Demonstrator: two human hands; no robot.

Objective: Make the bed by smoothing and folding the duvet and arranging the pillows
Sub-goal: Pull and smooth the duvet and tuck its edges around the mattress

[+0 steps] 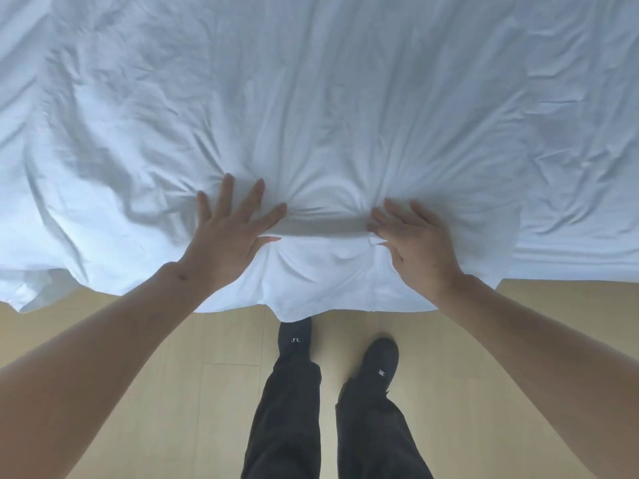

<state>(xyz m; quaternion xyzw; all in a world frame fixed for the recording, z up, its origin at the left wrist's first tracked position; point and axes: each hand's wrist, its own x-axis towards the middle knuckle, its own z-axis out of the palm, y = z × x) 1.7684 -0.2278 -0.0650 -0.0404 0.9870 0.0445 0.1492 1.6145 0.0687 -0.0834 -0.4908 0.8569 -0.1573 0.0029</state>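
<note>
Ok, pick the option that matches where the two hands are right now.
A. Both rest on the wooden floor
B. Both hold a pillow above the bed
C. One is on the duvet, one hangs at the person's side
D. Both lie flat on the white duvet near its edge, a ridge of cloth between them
D: the left hand and right hand press with spread fingers on the duvet, cloth bunched between them.

The single head camera is looking steeply down from close above the wrinkled white fabric duvet (311, 98); it is facing its near edge.
</note>
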